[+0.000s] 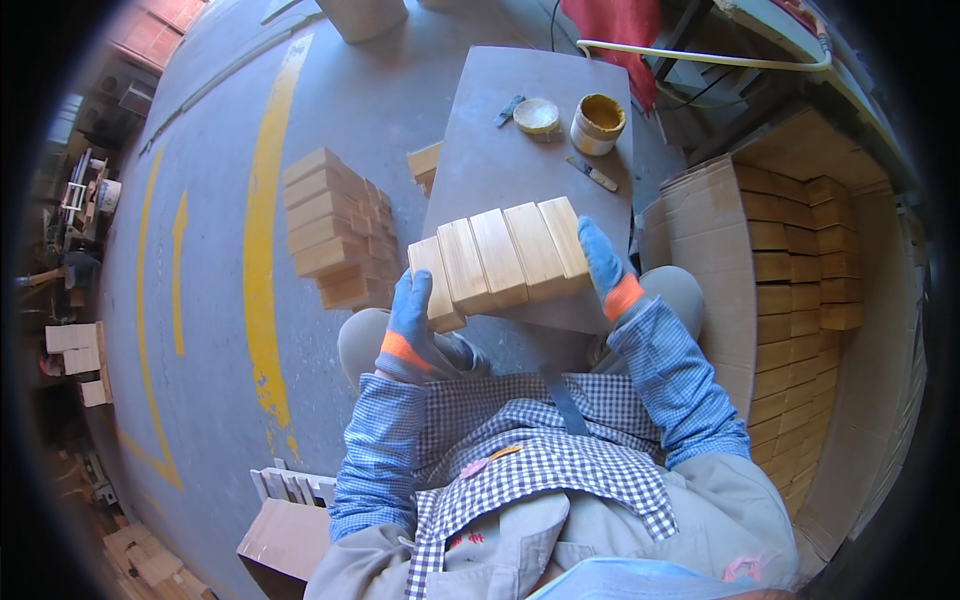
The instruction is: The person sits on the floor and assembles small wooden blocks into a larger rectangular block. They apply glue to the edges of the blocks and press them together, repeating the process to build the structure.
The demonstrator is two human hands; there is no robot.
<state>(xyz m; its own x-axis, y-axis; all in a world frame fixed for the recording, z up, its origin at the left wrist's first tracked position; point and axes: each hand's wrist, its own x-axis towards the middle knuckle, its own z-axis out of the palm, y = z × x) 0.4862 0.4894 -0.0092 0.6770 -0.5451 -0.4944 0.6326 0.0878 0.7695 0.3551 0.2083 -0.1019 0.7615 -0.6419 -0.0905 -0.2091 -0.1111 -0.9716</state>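
Observation:
Between my two gloved hands a row of several pale wooden blocks point(498, 258) is squeezed together, held up over my lap and the near end of the low table. My left hand point(408, 312), in a blue glove with an orange cuff, presses on the left end block. At the other end my right hand point(606, 262), gloved alike, presses on the right end block. The row tilts, its right end farther from me, and the left end block sits slightly out of line. The blocks' undersides are hidden.
The low grey table point(520, 90) carries a tub of yellow-brown paste point(600, 124), a shallow round dish point(537, 117), a putty knife point(592, 174) and a small blue scraper point(509, 110). Stacked blocks point(340, 225) stand on the floor at left. A cardboard box point(705, 270) full of blocks stands at right.

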